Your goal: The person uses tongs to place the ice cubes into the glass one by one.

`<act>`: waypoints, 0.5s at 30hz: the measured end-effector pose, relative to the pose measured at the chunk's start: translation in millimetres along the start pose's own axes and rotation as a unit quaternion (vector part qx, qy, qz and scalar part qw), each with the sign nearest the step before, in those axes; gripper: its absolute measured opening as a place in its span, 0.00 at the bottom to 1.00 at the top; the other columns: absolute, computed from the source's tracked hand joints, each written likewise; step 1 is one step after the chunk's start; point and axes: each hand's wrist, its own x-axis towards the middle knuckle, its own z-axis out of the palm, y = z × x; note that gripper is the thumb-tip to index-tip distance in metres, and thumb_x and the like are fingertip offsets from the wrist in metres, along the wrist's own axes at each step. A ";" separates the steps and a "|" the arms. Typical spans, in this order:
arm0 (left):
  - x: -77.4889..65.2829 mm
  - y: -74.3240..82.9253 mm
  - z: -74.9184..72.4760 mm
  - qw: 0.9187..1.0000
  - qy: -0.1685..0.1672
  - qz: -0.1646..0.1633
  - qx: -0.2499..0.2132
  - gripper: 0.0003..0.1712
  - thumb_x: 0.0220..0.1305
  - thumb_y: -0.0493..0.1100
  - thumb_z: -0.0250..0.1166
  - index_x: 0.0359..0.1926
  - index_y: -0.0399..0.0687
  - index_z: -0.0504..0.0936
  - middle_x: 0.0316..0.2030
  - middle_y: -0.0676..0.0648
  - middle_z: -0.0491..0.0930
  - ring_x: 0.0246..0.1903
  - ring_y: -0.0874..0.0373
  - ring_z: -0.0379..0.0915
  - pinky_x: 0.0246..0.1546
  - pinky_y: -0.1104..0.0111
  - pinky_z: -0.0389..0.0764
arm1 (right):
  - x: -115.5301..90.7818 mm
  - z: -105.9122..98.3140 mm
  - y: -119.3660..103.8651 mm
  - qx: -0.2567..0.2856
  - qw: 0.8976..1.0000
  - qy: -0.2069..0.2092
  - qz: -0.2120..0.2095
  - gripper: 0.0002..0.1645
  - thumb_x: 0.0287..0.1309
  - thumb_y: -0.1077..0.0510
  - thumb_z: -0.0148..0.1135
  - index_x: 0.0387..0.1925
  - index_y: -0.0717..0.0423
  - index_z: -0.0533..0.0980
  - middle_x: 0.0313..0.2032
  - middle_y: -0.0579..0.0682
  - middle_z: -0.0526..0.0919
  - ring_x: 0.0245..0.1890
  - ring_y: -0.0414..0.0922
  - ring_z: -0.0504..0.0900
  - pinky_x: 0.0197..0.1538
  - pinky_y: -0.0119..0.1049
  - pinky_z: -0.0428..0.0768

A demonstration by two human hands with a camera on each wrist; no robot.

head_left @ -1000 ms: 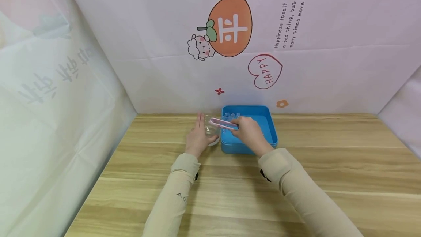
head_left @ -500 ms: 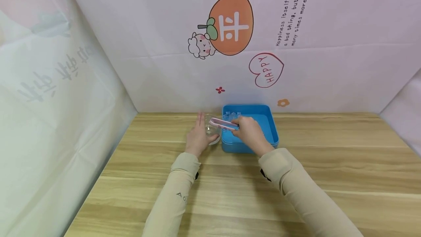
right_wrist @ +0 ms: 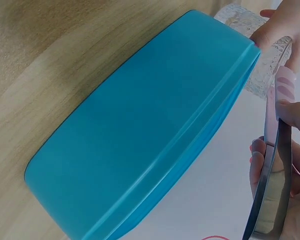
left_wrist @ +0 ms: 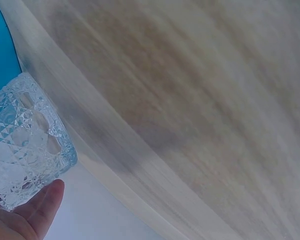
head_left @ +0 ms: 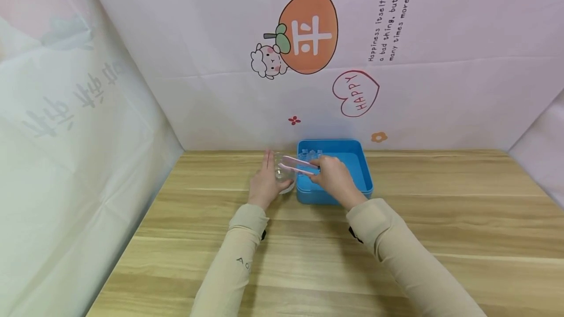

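Near the back edge of the counter (head_left: 304, 268), the grip of the left hand (head_left: 264, 182) holds a clear glass (left_wrist: 25, 140), just beside the blue box (head_left: 319, 197) containing clear cubes (head_left: 312, 154). The grip of the right hand (head_left: 337, 177) holds pink tongs (right_wrist: 285, 145), their tips apart at the glass.

Looks bright in the head view, softly shadowed on the pale wood-grain tabletop (head_left: 308, 268). Appears hazy and dimmer in the left wrist view, blurring the tabletop, glinting on the clear faceted glass cup (left_wrist: 25, 140).
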 end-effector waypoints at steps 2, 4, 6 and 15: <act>0.0 0.1 0.2 1.000 0.003 0.001 0.002 0.59 0.52 0.64 0.68 0.74 0.43 0.49 0.75 0.45 0.50 0.28 0.51 0.76 0.20 0.68 0.72 | -0.2 -0.7 0.2 -0.001 1.000 0.006 -0.003 0.24 0.54 0.59 0.68 0.54 0.60 0.79 0.42 0.60 0.84 0.35 0.49 0.82 0.36 0.39 0.84; -0.4 0.4 0.0 1.000 0.004 0.001 0.003 0.59 0.52 0.64 0.68 0.74 0.43 0.49 0.75 0.45 0.50 0.31 0.49 0.78 0.21 0.67 0.74 | -0.4 -2.0 0.7 -0.001 1.000 0.015 -0.008 0.24 0.53 0.59 0.68 0.53 0.61 0.79 0.43 0.61 0.84 0.35 0.50 0.82 0.36 0.40 0.84; -0.6 0.5 0.0 1.000 0.004 0.000 0.006 0.59 0.52 0.65 0.68 0.74 0.43 0.49 0.75 0.45 0.50 0.33 0.48 0.79 0.21 0.67 0.75 | -0.2 -4.2 1.2 -0.003 1.000 0.027 -0.015 0.24 0.53 0.60 0.68 0.53 0.62 0.79 0.44 0.62 0.84 0.36 0.51 0.82 0.37 0.41 0.84; -0.1 0.2 0.6 1.000 0.003 -0.001 0.016 0.60 0.51 0.67 0.67 0.75 0.44 0.49 0.75 0.46 0.50 0.35 0.48 0.80 0.20 0.68 0.72 | 3.0 -15.5 9.1 0.012 0.997 0.072 0.004 0.26 0.56 0.58 0.67 0.56 0.64 0.76 0.46 0.64 0.83 0.37 0.52 0.82 0.38 0.42 0.83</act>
